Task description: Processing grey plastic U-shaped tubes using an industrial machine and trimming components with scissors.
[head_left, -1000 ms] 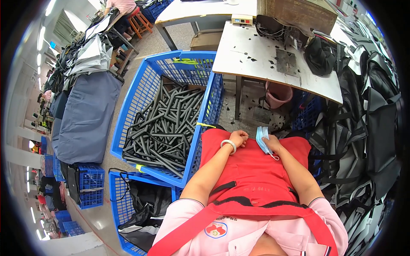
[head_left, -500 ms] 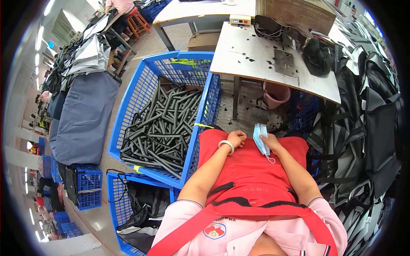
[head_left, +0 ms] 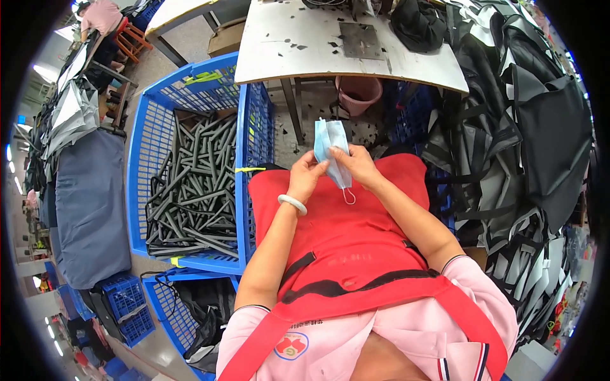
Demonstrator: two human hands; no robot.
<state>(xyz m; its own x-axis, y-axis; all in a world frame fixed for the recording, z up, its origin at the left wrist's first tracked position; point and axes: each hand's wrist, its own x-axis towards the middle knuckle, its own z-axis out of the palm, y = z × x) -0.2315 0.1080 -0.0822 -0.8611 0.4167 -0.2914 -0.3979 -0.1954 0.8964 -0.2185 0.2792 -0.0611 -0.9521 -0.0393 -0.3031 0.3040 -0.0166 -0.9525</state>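
Over the red apron point(head_left: 359, 232), at its far edge, blue mask point(head_left: 331, 134), left hand point(head_left: 306, 176) and right hand point(head_left: 359, 165), fingers pinching it.

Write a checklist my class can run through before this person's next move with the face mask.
1. Right hand gripping face mask: ok, thumb across its front.
2. Left hand at the mask: ok, at its left edge.
3. Ear loop hanging free below: ok.
4. Mask fully unfolded: cannot tell.
5. White table free of scraps: not ok, black scraps lie on it.
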